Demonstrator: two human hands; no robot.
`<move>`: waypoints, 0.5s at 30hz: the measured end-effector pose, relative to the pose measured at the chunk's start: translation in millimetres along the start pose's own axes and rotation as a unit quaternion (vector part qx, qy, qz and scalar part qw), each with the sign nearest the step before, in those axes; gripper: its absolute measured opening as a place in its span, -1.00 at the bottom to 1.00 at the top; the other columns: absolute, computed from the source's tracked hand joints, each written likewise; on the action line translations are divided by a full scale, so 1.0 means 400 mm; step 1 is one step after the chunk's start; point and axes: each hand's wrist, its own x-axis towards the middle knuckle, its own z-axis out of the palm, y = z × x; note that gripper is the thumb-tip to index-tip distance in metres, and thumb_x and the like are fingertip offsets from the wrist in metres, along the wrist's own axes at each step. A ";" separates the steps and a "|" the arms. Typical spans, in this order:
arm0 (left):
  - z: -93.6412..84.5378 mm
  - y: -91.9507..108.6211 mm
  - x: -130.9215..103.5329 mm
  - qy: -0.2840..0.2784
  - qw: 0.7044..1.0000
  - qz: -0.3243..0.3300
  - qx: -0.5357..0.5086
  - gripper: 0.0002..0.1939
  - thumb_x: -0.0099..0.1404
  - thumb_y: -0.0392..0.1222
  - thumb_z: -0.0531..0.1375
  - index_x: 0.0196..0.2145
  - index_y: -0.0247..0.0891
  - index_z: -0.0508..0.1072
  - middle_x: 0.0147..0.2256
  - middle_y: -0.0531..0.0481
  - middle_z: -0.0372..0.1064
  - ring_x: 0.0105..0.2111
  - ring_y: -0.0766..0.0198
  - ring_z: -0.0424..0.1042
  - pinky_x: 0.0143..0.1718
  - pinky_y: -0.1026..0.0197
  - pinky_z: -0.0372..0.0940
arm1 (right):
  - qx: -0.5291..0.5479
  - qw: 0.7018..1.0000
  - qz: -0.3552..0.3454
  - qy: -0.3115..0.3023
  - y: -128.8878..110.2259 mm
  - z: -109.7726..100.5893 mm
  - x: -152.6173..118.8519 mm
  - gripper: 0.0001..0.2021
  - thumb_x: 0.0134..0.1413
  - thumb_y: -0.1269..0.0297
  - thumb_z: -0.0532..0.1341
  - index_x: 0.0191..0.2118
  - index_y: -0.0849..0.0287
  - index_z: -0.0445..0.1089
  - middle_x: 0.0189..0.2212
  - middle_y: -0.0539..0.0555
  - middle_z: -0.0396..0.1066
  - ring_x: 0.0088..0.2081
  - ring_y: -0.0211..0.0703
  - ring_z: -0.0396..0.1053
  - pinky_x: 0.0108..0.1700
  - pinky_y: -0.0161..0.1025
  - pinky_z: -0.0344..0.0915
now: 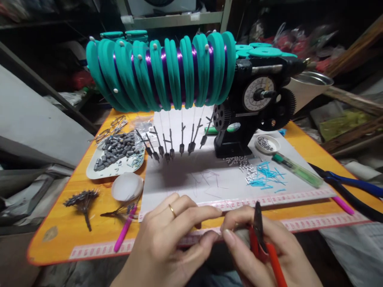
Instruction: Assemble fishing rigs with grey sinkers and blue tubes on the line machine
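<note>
Grey pieces lie beyond the left hand, which is turned knuckles up, fingers bent; whether it grips anything, I cannot tell. Its fingertips nearly meet those of the right hand, curled around red cutters: seemingly fine fingertip work, calling for steadiness. Blue bits lie beyond.

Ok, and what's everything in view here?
Machine: one, black, table's far side
Discs: many, teal, mostly along machine
Weights: several, dark, hanging below
Tray: one, white, left
Pellets: many, grey, on tray
Beads: many, silvery, board's right, more in dish
Slivers: many, blue, beside beads
Sticks: two, pink, near left and right
Pliers: one, blue-handled, right
Board: one, white, on table
Table: one, orange, centre
Shelves: several, cluttered, behind
Snips: one, red-handled, right hand
Hands: two, left, right, front
</note>
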 end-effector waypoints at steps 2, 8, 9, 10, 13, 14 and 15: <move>-0.005 -0.007 0.002 0.009 0.999 0.023 0.026 -0.76 0.26 -0.40 0.30 -0.14 -0.14 0.55 -0.44 0.07 0.40 -0.45 0.31 0.42 -0.49 0.35 0.30 | -0.006 1.000 0.011 -0.021 0.007 -0.005 0.004 -0.84 0.32 0.24 0.12 -0.34 0.07 0.33 -0.72 -0.24 0.05 -0.73 -0.40 0.02 -0.68 -0.43 -0.02; -0.003 -0.024 0.008 0.024 0.992 0.075 0.096 -0.83 0.30 -0.31 0.31 -0.19 -0.07 0.63 -0.60 0.17 0.14 -0.61 0.35 0.24 -0.60 0.31 0.09 | -0.056 0.995 -0.053 -0.066 0.029 -0.017 0.013 -0.86 0.31 0.37 0.06 -0.31 0.09 0.25 -0.64 -0.22 0.01 -0.66 -0.40 -0.05 -0.62 -0.37 -0.08; 0.000 -0.025 0.009 0.022 0.992 0.076 0.100 -0.82 0.30 -0.33 0.30 -0.21 -0.07 0.63 -0.61 0.17 0.15 -0.61 0.35 0.24 -0.61 0.31 0.08 | -0.060 0.994 -0.057 -0.071 0.031 -0.019 0.014 -0.86 0.32 0.37 0.05 -0.31 0.09 0.25 -0.64 -0.22 0.04 -0.66 -0.40 -0.04 -0.62 -0.37 -0.08; 0.003 -0.025 0.009 0.022 0.992 0.076 0.103 -0.82 0.30 -0.34 0.29 -0.22 -0.08 0.63 -0.62 0.17 0.17 -0.62 0.34 0.24 -0.61 0.30 0.07 | -0.064 0.993 -0.062 -0.078 0.034 -0.021 0.016 -0.86 0.33 0.37 0.05 -0.30 0.10 0.26 -0.64 -0.21 0.08 -0.67 -0.40 -0.01 -0.62 -0.37 -0.07; 0.015 -0.026 0.013 0.039 0.991 0.064 0.109 -0.85 0.32 -0.33 0.24 -0.30 -0.12 0.59 -0.63 0.17 0.20 -0.62 0.34 0.24 -0.61 0.27 0.06 | -0.088 0.989 -0.086 -0.086 0.040 -0.030 0.020 -0.86 0.33 0.38 0.05 -0.28 0.10 0.30 -0.63 -0.20 0.17 -0.69 -0.40 0.05 -0.64 -0.39 -0.02; 0.019 -0.026 0.016 0.042 0.991 0.058 0.113 -0.85 0.31 -0.34 0.23 -0.35 -0.14 0.56 -0.62 0.16 0.23 -0.62 0.34 0.26 -0.61 0.28 0.08 | -0.103 0.987 -0.096 -0.077 0.042 -0.034 0.021 -0.86 0.32 0.39 0.06 -0.27 0.10 0.31 -0.64 -0.20 0.19 -0.70 -0.40 0.08 -0.63 -0.40 0.02; 0.022 -0.025 0.020 0.040 0.990 0.052 0.122 -0.85 0.29 -0.37 0.23 -0.39 -0.17 0.54 -0.62 0.15 0.27 -0.61 0.34 0.28 -0.60 0.28 0.10 | -0.120 0.985 -0.105 -0.062 0.045 -0.039 0.021 -0.87 0.31 0.40 0.08 -0.26 0.09 0.32 -0.64 -0.20 0.22 -0.70 -0.40 0.11 -0.63 -0.41 0.07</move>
